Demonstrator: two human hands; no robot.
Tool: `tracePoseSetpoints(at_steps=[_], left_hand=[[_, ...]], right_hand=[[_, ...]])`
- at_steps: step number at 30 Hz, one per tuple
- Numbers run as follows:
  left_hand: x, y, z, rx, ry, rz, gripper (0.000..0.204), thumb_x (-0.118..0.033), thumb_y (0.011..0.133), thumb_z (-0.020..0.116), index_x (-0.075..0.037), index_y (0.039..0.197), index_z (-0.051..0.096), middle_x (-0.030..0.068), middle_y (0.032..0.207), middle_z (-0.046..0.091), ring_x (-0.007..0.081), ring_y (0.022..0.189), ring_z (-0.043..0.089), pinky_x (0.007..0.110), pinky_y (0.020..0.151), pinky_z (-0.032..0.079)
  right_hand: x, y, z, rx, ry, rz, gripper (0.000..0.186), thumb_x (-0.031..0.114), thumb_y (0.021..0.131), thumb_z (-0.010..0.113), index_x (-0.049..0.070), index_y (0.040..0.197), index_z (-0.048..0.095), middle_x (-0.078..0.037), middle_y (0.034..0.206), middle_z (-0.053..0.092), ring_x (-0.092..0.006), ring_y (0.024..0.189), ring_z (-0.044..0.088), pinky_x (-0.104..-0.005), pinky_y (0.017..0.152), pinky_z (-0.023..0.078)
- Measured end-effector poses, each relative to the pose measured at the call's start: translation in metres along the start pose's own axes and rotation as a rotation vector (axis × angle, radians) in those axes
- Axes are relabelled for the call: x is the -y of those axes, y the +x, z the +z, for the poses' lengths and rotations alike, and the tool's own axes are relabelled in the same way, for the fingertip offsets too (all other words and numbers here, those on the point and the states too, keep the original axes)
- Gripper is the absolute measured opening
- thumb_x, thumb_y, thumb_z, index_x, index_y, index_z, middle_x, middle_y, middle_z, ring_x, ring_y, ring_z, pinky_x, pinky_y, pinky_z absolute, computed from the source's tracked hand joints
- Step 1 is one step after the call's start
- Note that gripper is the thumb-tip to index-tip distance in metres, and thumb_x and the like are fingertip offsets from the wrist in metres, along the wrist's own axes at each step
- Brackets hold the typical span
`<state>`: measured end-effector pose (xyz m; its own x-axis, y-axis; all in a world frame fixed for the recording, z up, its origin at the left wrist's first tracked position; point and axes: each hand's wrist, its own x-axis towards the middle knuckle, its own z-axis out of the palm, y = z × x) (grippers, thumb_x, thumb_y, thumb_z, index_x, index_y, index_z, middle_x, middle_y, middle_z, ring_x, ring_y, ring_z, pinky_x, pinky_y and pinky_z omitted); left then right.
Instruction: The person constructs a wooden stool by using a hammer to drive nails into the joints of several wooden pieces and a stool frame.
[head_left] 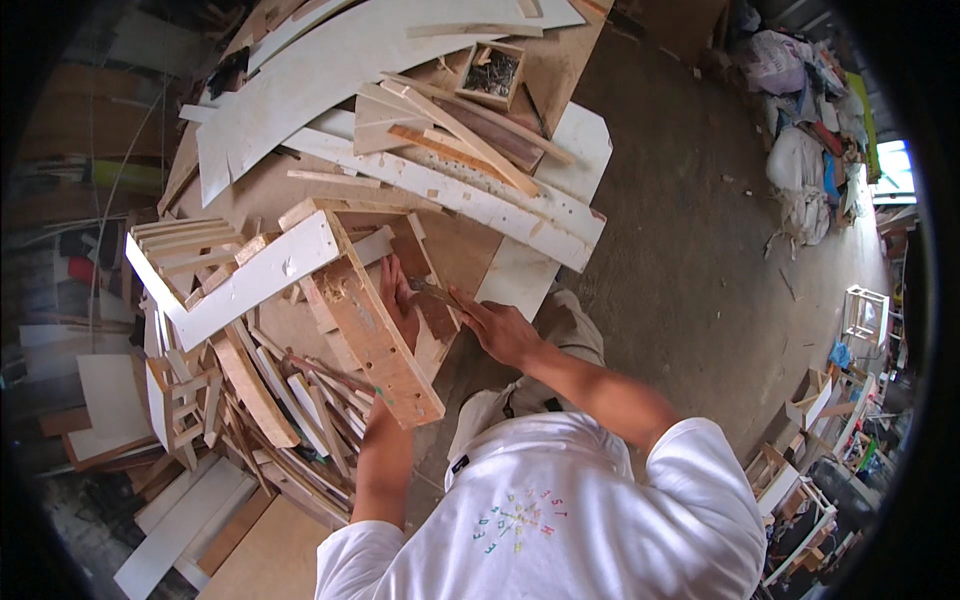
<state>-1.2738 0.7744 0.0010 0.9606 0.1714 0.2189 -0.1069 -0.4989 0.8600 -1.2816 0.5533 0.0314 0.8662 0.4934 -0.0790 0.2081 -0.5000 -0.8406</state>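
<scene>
A wooden frame (pixel 365 330) of rough boards stands at the bench edge, with a long white board (pixel 255 275) lying across its left end. My left hand (pixel 398 290) is inside the frame, fingers pressed together near a short pale strip (pixel 372 243); what they grip is partly hidden, and the forearm passes behind the front plank. My right hand (pixel 478 318), at the frame's right side, is closed on a slim tool (pixel 432 290) that points toward my left hand; its exact kind is unclear.
Loose boards (pixel 470 145) and a small box of metal bits (pixel 490 70) lie on the worktable (pixel 240 185). Piles of offcuts (pixel 280 390) fill the left. Bare concrete floor (pixel 690 280) runs to the right, beside sacks (pixel 795 170) and wooden frames (pixel 865 312).
</scene>
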Motion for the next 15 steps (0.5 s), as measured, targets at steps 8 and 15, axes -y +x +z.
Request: tracePoseSetpoints(at_steps=[8,15], left_hand=[[0.007,-0.005,0.003,-0.010,0.025,-0.065,0.049,-0.004,0.111,0.039,0.003,0.159,0.032,0.0224,0.157,0.047,0.0317,0.145,0.049,0.037,0.113,0.046],[0.034,-0.014,0.000,-0.108,-0.082,-0.032,0.057,0.013,0.102,0.039,0.000,0.157,0.038,0.0212,0.157,0.048,0.0299,0.145,0.048,0.035,0.116,0.042]], right_hand=[[-0.001,-0.004,-0.002,-0.041,0.114,0.002,0.048,0.026,0.108,0.053,0.015,0.155,0.044,-0.026,0.098,0.072,-0.0453,0.086,0.070,-0.0540,0.073,0.055],[0.013,-0.030,-0.038,-0.184,0.200,0.171,0.041,0.027,0.107,0.055,0.007,0.143,0.051,-0.025,0.091,0.070,-0.0454,0.086,0.070,-0.0496,0.073,0.054]])
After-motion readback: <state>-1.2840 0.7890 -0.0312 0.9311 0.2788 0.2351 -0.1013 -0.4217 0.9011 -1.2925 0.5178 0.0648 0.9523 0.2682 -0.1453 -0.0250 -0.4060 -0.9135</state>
